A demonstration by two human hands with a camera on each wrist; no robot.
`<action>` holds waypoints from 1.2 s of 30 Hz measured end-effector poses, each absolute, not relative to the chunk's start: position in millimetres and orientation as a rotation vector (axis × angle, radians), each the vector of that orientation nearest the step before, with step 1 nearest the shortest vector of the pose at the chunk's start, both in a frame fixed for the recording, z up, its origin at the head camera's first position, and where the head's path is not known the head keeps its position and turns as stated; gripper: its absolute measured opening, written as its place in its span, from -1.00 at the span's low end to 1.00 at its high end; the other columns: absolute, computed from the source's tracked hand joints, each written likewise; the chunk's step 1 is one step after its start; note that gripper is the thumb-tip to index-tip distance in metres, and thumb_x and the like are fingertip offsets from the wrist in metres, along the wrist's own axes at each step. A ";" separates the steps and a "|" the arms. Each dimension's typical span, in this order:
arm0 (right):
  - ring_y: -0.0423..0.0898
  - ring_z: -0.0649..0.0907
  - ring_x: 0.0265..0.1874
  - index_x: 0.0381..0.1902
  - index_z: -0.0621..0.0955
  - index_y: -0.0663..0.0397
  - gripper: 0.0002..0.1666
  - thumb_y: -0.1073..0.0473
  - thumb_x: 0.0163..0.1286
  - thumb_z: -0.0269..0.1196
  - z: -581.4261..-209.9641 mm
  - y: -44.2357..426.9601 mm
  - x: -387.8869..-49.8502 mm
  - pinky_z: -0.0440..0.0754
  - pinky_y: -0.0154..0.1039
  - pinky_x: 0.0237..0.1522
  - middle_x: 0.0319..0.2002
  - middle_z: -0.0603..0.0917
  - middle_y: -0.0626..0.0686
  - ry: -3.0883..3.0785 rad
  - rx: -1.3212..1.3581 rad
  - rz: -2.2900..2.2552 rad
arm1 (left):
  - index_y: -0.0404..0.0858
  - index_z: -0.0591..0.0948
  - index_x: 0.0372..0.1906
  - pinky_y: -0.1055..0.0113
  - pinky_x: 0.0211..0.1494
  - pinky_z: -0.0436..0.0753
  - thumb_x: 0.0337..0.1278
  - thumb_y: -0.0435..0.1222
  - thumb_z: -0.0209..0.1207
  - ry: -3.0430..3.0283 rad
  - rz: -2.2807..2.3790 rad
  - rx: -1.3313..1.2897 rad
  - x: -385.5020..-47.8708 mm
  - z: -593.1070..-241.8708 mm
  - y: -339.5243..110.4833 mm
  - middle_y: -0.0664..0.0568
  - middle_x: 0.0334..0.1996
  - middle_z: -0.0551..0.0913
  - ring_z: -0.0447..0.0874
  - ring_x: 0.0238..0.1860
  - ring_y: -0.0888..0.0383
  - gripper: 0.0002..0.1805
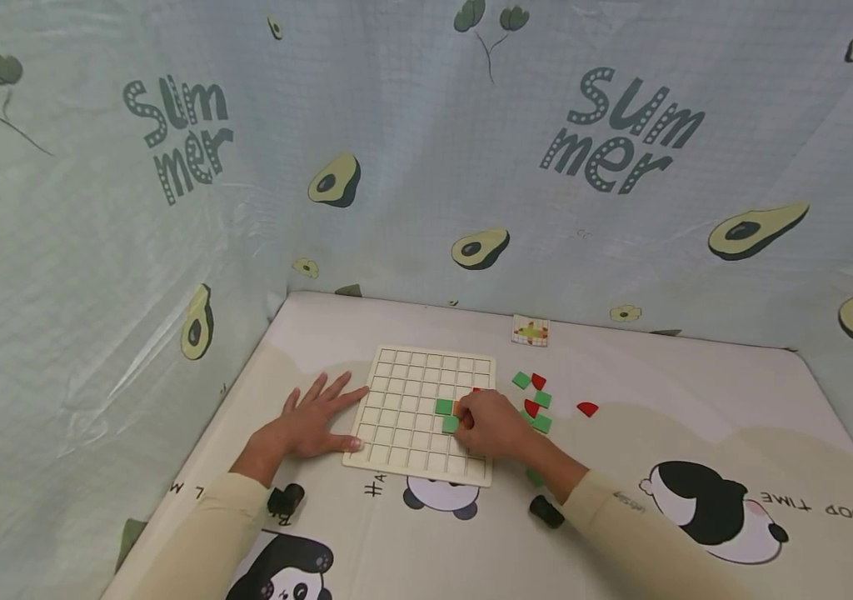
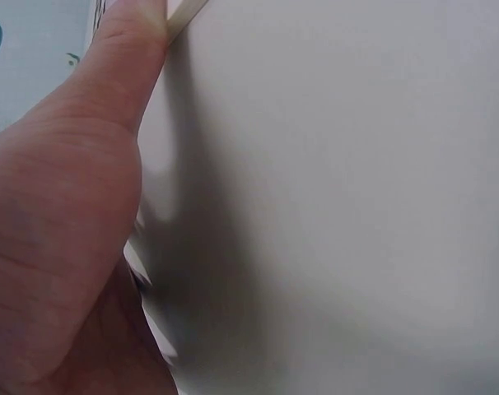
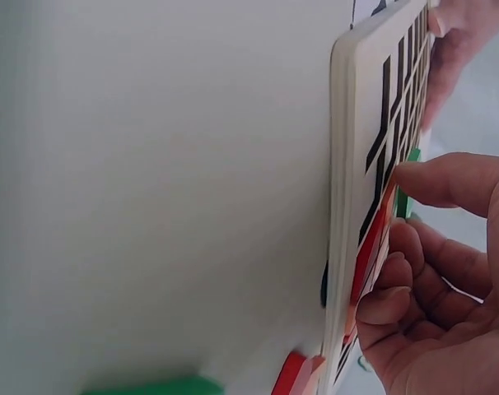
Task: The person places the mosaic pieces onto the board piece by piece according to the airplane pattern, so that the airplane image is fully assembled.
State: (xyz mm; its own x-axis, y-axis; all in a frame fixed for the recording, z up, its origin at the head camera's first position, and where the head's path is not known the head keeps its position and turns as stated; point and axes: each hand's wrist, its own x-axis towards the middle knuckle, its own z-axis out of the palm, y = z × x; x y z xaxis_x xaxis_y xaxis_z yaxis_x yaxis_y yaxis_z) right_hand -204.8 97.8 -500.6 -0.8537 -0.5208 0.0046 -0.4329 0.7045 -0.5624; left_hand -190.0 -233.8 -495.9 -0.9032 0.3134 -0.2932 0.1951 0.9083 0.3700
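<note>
A pale wooden grid board (image 1: 396,400) lies on the table in the head view. My left hand (image 1: 314,425) is spread flat at its left edge, thumb and fingertips touching the rim. Over the board's right side, my right hand (image 1: 497,427) has its fingers curled and pinches a small orange tile (image 1: 456,407), partly hidden by the fingertips. Two green square tiles (image 1: 444,407) sit in grid cells just left of those fingers. Red tiles (image 3: 366,255) lie on the board beside the right fingers in the right wrist view. The left wrist view shows the left thumb (image 2: 109,82) at the board's edge.
Loose green squares (image 1: 542,400) and red quarter-round pieces (image 1: 538,382) lie right of the board, one red piece (image 1: 587,409) farther out. A small pattern card (image 1: 530,331) lies behind them. Printed cloth walls (image 1: 396,125) rise at the back and left.
</note>
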 end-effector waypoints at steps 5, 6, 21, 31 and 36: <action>-0.23 0.51 -0.51 -0.35 0.72 0.11 -0.93 0.31 0.19 0.32 -499.5 90.7 -203.3 0.45 -0.36 -0.47 -0.55 0.57 -0.13 2.774 -0.750 -0.811 | 0.08 0.21 0.65 -0.52 0.59 -0.20 0.11 0.28 0.36 2.724 0.469 0.372 -189.5 -495.9 -233.7 -0.12 0.73 -0.06 -0.27 0.71 -0.37 0.05; -0.23 0.51 -0.51 -0.36 0.72 0.10 -0.93 0.31 0.19 0.32 -499.5 89.4 -203.2 0.45 -0.35 -0.47 -0.54 0.57 -0.13 2.778 -0.750 -0.804 | 0.08 0.21 0.65 -0.52 0.59 -0.20 0.11 0.28 0.35 2.724 0.465 0.372 -189.3 -495.8 -233.6 -0.12 0.73 -0.06 -0.26 0.71 -0.37 0.05; -0.17 0.48 -0.44 -0.34 0.73 0.13 -0.94 0.25 0.23 0.36 -497.1 78.1 -201.1 0.44 -0.29 -0.38 -0.54 0.55 -0.10 2.824 -0.746 -0.729 | 0.07 0.20 0.65 -0.52 0.59 -0.18 0.13 0.27 0.35 2.726 0.451 0.371 -189.0 -496.0 -233.3 -0.12 0.73 -0.05 -0.25 0.71 -0.37 0.04; -0.17 0.48 -0.44 -0.28 0.73 0.12 -0.93 0.31 0.27 0.34 -493.2 88.4 -201.5 0.42 -0.31 -0.39 -0.48 0.56 -0.08 2.809 -0.726 -0.808 | 0.09 0.19 0.66 -0.51 0.59 -0.17 0.14 0.29 0.33 2.723 0.427 0.375 -189.9 -496.1 -233.1 -0.12 0.73 -0.06 -0.25 0.71 -0.36 0.04; -0.14 0.50 -0.38 -0.25 0.74 0.11 -0.90 0.32 0.26 0.40 -490.7 108.9 -204.0 0.46 -0.29 -0.33 -0.41 0.60 -0.06 2.832 -0.639 -0.811 | 0.08 0.19 0.66 -0.52 0.58 -0.16 0.16 0.27 0.33 2.728 0.428 0.384 -190.1 -494.4 -232.6 -0.12 0.73 -0.06 -0.24 0.70 -0.38 0.03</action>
